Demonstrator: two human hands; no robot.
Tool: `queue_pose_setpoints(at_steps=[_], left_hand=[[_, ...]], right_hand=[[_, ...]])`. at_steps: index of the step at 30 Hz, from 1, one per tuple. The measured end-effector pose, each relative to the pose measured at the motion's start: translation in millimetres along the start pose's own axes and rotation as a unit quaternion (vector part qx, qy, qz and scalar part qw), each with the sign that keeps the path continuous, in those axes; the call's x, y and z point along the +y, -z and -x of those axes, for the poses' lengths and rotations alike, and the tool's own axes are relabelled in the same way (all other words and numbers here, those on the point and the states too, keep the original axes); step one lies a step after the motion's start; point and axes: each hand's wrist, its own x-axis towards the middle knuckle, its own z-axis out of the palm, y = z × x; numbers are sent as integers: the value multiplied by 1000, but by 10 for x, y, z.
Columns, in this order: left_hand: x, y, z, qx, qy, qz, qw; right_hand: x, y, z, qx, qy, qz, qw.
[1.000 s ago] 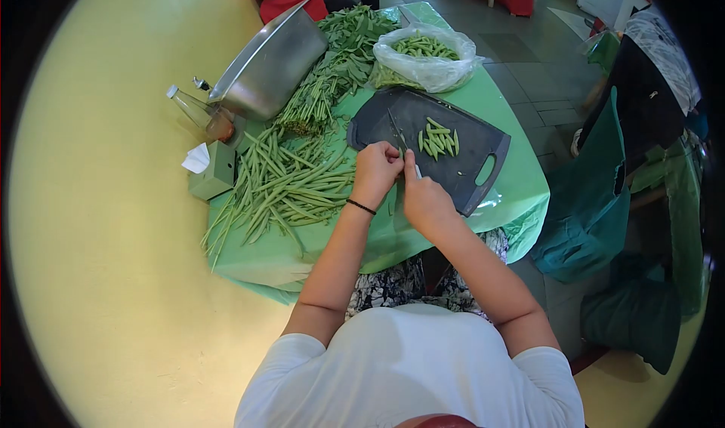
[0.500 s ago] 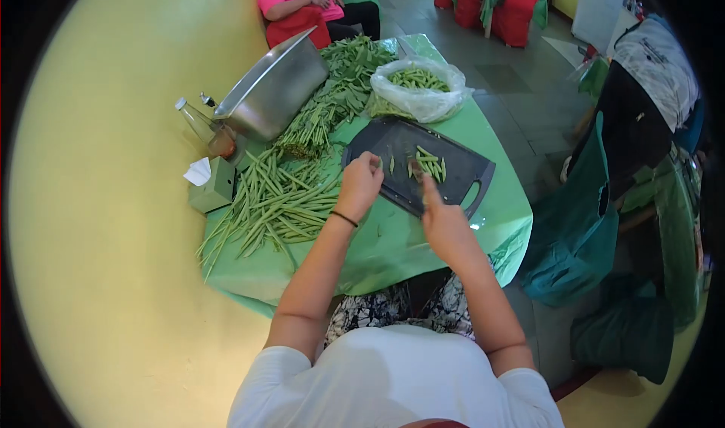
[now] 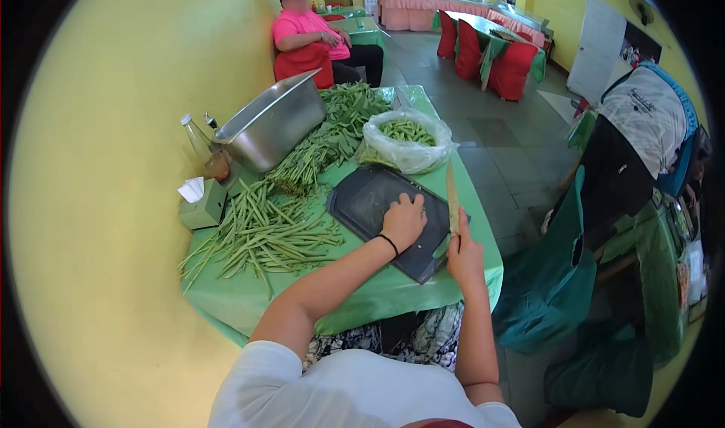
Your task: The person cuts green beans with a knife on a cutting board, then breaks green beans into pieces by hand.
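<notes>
My right hand (image 3: 464, 258) grips a knife (image 3: 452, 194) by its handle, the blade pointing up and away from me beside the board's right edge. On the dark cutting board (image 3: 362, 201), my left hand (image 3: 405, 223) is closed, fingers curled down around the cut green bean pieces, which it mostly hides. Long green beans (image 3: 260, 232) lie in a loose heap to the left of the board. Behind the board stands a clear plastic bag (image 3: 411, 156) with cut bean pieces (image 3: 406, 131) inside.
Leafy green stalks (image 3: 332, 137) lie along the table's left side, next to a steel pan (image 3: 276, 122). A bottle (image 3: 202, 145) and a tissue box (image 3: 202, 207) stand by the wall. One person (image 3: 306, 32) sits beyond the table; another (image 3: 642, 133) bends over at right, near a green-covered chair (image 3: 551, 284).
My left hand has moved right and closed over the cut pieces. My right hand has lifted the knife away from them to the board's right edge. The view has tilted up.
</notes>
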Motion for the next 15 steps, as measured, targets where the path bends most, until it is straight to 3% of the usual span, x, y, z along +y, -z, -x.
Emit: queue_pose_setpoints(at_steps=[6, 9, 11, 13, 15], left_hand=[[-201, 31, -170, -18, -18, 19, 999], [-477, 55, -340, -52, -43, 152, 986], [-581, 236, -407, -69, -49, 201, 976], [-619, 730, -642, -216, 114, 383, 891], [-831, 737, -956, -189, 109, 380, 899]], right_hand=[[-28, -80, -152, -19, -21, -111, 993], [134, -112, -203, -12, -82, -315, 946], [196, -95, -225, -10, -108, -376, 920], [188, -79, -233, -25, -104, -394, 913], [171, -71, -244, -44, -100, -412, 905]])
